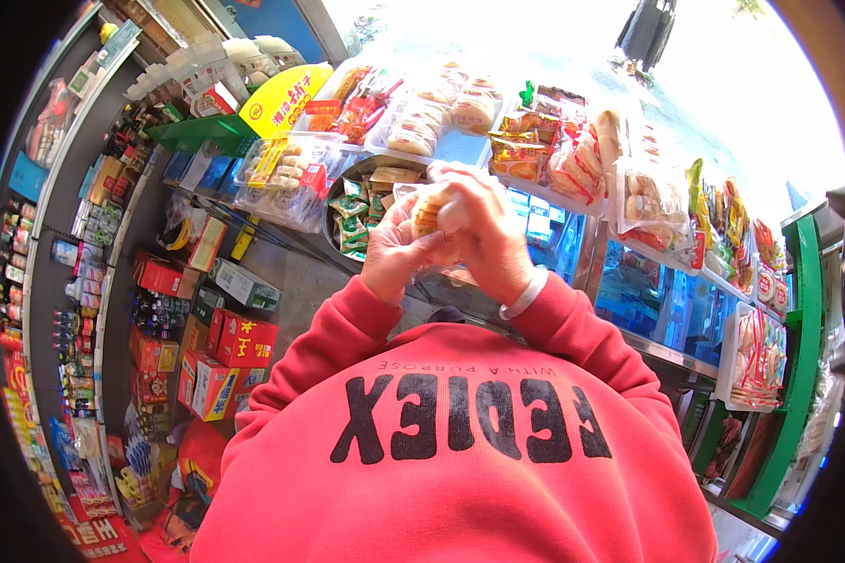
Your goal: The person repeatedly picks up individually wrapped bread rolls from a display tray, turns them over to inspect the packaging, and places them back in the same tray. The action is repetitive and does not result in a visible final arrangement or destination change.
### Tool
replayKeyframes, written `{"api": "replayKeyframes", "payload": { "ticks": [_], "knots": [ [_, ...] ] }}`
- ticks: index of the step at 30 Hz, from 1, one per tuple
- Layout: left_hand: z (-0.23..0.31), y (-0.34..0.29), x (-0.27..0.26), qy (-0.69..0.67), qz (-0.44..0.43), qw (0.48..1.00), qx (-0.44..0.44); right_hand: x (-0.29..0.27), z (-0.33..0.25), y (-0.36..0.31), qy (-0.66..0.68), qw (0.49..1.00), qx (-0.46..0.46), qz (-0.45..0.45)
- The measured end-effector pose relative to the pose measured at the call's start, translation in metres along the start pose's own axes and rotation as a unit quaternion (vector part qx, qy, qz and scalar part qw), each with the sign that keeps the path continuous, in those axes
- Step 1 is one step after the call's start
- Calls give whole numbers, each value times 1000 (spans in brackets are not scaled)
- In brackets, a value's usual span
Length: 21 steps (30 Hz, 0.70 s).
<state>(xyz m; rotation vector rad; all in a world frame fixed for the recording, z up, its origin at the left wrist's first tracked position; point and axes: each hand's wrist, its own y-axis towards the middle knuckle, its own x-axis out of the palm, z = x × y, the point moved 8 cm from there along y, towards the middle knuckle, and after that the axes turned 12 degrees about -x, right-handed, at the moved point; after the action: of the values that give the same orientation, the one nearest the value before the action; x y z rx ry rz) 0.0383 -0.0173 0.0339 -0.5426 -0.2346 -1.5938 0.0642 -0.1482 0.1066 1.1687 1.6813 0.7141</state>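
Both my hands are raised together in front of my chest. My left hand (394,255) grips a small golden-brown packaged snack (424,218), its thumb laid along the lower side. My right hand (483,223) is closed against the snack's right side, its fingers curled and a little blurred. A pale band circles my right wrist. The snack's exact kind is unclear. Just behind and to the left of my hands is a dark round container (333,192) with several small green-and-white packets (352,225) and some brown ones in it.
A counter row of clear trays runs beyond my hands, with round white-wrapped cakes (416,127), red-striped bread packs (575,169) and snack bags (721,220). Blue-lit glass (629,286) lies beneath. On the left are red cartons (244,338) and stocked shelves (75,347); a green post (793,347) stands right.
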Motion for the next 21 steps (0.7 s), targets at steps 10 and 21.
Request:
{"api": "replayKeyframes", "payload": {
  "ticks": [10,21],
  "knots": [
    [4,-11,-6,0,61,998,3,2,29,-17,-27,999,25,-37],
    [9,-11,-34,-248,114,961,-41,24,95,-86,436,769,457,100]
  ]
}}
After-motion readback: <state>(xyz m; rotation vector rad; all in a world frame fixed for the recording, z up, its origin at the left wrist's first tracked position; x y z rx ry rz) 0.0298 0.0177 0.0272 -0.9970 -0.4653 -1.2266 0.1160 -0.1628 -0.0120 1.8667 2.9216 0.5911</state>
